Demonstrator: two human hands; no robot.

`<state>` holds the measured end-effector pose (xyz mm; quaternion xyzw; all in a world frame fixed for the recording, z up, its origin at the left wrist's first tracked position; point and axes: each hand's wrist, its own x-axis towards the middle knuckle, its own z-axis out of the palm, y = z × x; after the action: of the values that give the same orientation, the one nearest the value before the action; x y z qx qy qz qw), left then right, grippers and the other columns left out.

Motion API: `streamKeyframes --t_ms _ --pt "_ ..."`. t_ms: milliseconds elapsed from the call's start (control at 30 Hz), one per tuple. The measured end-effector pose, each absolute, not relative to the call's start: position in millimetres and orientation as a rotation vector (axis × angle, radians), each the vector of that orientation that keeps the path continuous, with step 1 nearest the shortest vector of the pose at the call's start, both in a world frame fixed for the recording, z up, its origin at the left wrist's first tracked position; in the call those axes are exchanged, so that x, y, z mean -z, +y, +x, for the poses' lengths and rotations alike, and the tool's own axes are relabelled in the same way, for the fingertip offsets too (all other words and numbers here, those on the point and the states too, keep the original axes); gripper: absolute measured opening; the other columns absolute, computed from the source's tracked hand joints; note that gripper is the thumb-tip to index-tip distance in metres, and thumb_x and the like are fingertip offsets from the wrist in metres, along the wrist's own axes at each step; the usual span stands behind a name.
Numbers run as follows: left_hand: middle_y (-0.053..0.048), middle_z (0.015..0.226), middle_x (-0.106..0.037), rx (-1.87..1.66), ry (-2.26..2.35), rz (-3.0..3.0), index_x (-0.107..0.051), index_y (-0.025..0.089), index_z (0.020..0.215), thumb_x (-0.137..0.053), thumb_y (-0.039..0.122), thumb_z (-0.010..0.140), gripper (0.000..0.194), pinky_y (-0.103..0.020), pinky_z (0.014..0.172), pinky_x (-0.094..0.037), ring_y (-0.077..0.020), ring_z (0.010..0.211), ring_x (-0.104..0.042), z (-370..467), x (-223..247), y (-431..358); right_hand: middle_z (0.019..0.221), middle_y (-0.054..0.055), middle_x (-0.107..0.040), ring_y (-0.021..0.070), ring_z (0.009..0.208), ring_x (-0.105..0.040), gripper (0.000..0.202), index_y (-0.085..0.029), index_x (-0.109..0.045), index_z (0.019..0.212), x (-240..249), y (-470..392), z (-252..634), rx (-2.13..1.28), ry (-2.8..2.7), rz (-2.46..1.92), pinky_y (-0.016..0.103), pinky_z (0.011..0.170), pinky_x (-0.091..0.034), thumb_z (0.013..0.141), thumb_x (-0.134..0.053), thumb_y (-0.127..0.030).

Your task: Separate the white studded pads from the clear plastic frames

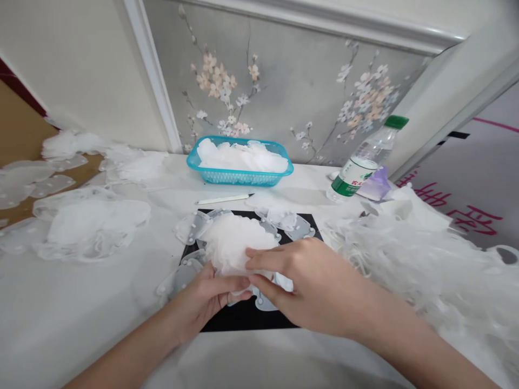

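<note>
A thick bundle of thin white sheets (237,240) is held above a black mat (251,320). My left hand (211,294) grips the bundle from below and the left, its thumb along the near edge. My right hand (308,275) touches the bundle's right side, with the index finger and thumb at its near edge. Whether the right fingers pinch a sheet is too small to tell. Translucent rounded pieces (300,227) with small dots lie on the mat around the bundle, partly hidden by it and by my hands.
Behind the mat stand a blue basket (243,177) of white pieces and a white pen (225,199). A green-capped bottle (354,173) leans at the back right. White scraps (438,265) heap up on the right; more white pieces (89,221) lie left.
</note>
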<state>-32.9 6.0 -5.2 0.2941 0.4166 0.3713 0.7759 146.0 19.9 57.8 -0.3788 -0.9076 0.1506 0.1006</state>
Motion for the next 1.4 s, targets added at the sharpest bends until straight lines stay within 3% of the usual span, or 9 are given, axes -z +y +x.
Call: streamKeyframes --t_ms 167,333,467,600,767,933,1067,1233,1400 --pt "-0.002 0.105 -0.066 -0.813 0.875 0.599 -0.062 0.022 0.108 -0.069 0.019 0.074 0.036 -0.022 0.075 -0.053 -0.0155 0.095 -0.062 -33.9 6.6 6.5 0.094 -0.001 -0.067 0.0189 0.074 -0.065 0.015 -0.023 -0.067 0.090 -59.4 23.3 149.0 -0.520 -2.724 -1.121 0.027 0.066 -0.047 0.084 -0.056 -0.014" --pt "-0.003 0.102 -0.068 -0.842 0.858 0.519 -0.061 0.021 0.112 -0.066 0.012 0.074 0.039 -0.023 0.072 -0.055 -0.0144 0.089 -0.063 -33.5 5.1 6.8 0.088 0.000 -0.067 0.0195 0.076 -0.065 0.017 -0.022 -0.066 0.095 -57.4 26.0 148.2 -0.442 -2.736 -1.116 0.027 0.067 -0.046 0.085 -0.056 -0.013" --pt "-0.005 0.094 -0.070 -0.868 0.849 0.379 -0.064 0.014 0.102 -0.058 0.007 0.074 0.030 -0.030 0.072 -0.057 -0.0155 0.082 -0.064 -33.5 3.2 8.3 0.076 -0.001 -0.065 0.0148 0.066 -0.061 0.014 -0.022 -0.066 0.087 -60.3 27.2 149.4 -0.450 -2.649 -1.164 0.022 0.059 -0.041 0.087 -0.053 -0.015" --pt "-0.006 0.096 -0.070 -0.888 0.860 0.334 -0.063 0.012 0.101 -0.055 0.007 0.074 0.029 -0.034 0.071 -0.058 -0.0185 0.083 -0.065 -32.7 2.7 9.6 0.059 -0.004 -0.055 0.0097 0.047 -0.048 0.011 -0.020 -0.058 0.091 -63.0 29.1 151.6 -0.421 -2.396 -1.292 0.020 0.046 -0.031 0.091 -0.048 -0.017" --pt "-0.007 0.102 -0.069 -0.888 0.922 0.356 -0.059 0.012 0.108 -0.054 0.006 0.074 0.036 -0.038 0.076 -0.058 -0.0228 0.091 -0.065 -30.5 3.7 9.6 0.072 -0.003 -0.054 0.0070 0.048 -0.043 0.006 -0.020 -0.050 0.088 -69.3 30.8 159.1 -0.424 -1.930 -1.208 0.019 0.043 -0.031 0.091 -0.045 -0.020" --pt "-0.008 0.100 -0.069 -0.868 0.955 0.391 -0.063 0.011 0.099 -0.058 0.009 0.073 0.026 -0.034 0.075 -0.057 -0.0212 0.089 -0.065 -29.0 4.0 9.1 0.069 -0.002 -0.050 0.0049 0.045 -0.037 0.009 -0.020 -0.054 0.081 -84.4 32.2 172.0 -0.710 -1.674 -1.173 0.016 0.038 -0.028 0.089 -0.051 -0.022" --pt "-0.006 0.102 -0.068 -0.847 0.926 0.454 -0.065 0.014 0.098 -0.061 0.015 0.072 0.026 -0.031 0.078 -0.055 -0.0212 0.095 -0.063 -29.6 6.6 7.7 0.063 -0.004 -0.047 0.0033 0.042 -0.036 0.013 -0.020 -0.056 0.083 -85.7 31.5 170.8 -1.198 -1.591 -1.081 0.014 0.035 -0.024 0.090 -0.052 -0.031" --pt "-0.003 0.101 -0.067 -0.845 0.856 0.574 -0.065 0.021 0.105 -0.065 0.029 0.071 0.035 -0.027 0.076 -0.052 -0.0197 0.094 -0.060 -33.6 10.7 4.8 0.059 -0.006 -0.049 0.0019 0.039 -0.034 0.013 -0.018 -0.055 0.085 -67.9 33.2 152.5 -1.582 -1.541 -1.246 0.013 0.039 -0.031 0.088 -0.054 -0.031" --pt "0.001 0.098 -0.065 -0.772 0.836 0.645 -0.060 0.025 0.111 -0.070 0.011 0.060 0.054 -0.028 0.080 -0.050 -0.0172 0.093 -0.056 -36.3 4.5 4.0 0.066 -0.004 -0.055 0.0036 0.044 -0.041 0.011 -0.018 -0.055 0.094 -57.9 39.9 149.0 -1.607 -1.561 -1.365 0.013 0.039 -0.032 0.087 -0.055 -0.026"
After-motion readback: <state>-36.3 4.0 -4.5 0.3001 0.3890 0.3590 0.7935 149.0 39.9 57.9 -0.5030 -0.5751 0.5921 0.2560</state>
